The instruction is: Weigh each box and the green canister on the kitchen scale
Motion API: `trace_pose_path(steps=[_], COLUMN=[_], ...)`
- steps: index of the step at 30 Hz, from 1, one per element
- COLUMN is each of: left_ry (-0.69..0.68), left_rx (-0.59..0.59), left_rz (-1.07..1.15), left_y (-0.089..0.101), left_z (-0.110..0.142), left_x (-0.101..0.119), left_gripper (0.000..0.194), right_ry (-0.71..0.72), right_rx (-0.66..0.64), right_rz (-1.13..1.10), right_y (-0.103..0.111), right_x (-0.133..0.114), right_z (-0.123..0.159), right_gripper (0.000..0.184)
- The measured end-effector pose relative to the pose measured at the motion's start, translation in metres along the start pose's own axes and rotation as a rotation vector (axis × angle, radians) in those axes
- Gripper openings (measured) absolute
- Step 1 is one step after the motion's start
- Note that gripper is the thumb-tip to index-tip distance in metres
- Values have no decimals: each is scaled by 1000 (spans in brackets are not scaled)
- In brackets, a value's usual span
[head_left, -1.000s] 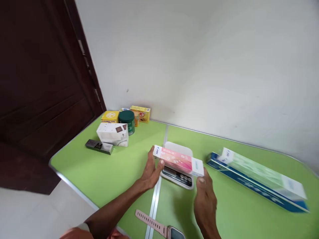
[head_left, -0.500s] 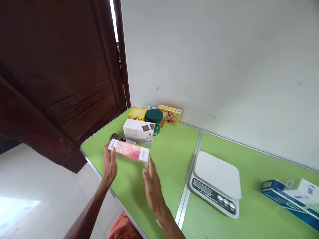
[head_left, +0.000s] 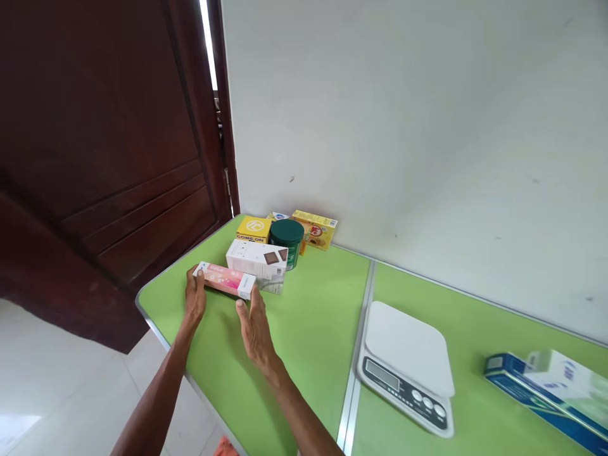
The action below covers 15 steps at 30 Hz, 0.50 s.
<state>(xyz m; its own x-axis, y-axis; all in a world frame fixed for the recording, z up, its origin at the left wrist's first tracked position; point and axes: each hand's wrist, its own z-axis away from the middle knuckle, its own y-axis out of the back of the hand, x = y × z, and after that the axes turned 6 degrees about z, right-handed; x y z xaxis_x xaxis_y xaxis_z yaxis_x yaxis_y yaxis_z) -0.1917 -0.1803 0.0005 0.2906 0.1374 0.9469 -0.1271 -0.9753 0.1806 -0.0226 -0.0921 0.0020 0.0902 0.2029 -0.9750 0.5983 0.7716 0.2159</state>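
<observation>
A long, narrow pink and white box lies level between my two hands, close in front of a white carton with brown squares printed on it. At its left end, my left hand is closed on it, thumb on the near side. My right hand holds the other end, fingers at the end face and thumb near the lower front edge. Something dark shows just beneath the pink box, mostly hidden by it. Behind the carton stand a green lidded tub and a yellow box.
Yellow food boxes stand against the wall. A white kitchen scale sits right of the metal seam on the green folding table. Blue and white boxes lie at the far right. A dark wooden door is at left.
My hands have carried the pink box away from me and lower, in front of the white carton. It now covers most of the dark box behind it. The view has shifted slightly.
</observation>
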Motion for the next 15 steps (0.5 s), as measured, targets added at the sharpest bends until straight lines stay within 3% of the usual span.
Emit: trace_pose_path(steps=[5, 8, 10, 12, 13, 15], left_ry=[17, -90, -279, -466, -517, -567], left_rx=[-35, 55, 160, 177, 130, -86], left_rz=[-37, -142, -193, -162, -132, -57], left_y=[6, 10, 6, -7, -17, -43], left_z=[-5, 5, 20, 43, 58, 96], left_x=[2, 16, 34, 58, 71, 97], left_gripper=[64, 75, 84, 85, 83, 81], right_ry=[5, -43, -67, -59, -46, -14], right_rx=[-52, -97, -104, -24, 64, 312], right_rz=[-26, -15, -27, -36, -28, 16], right_y=[3, 26, 54, 91, 112, 163], right_x=[-4, -10, -15, -22, -25, -31], right_z=[-1, 20, 46, 77, 93, 125], right_gripper=[108, 105, 95, 79, 70, 57])
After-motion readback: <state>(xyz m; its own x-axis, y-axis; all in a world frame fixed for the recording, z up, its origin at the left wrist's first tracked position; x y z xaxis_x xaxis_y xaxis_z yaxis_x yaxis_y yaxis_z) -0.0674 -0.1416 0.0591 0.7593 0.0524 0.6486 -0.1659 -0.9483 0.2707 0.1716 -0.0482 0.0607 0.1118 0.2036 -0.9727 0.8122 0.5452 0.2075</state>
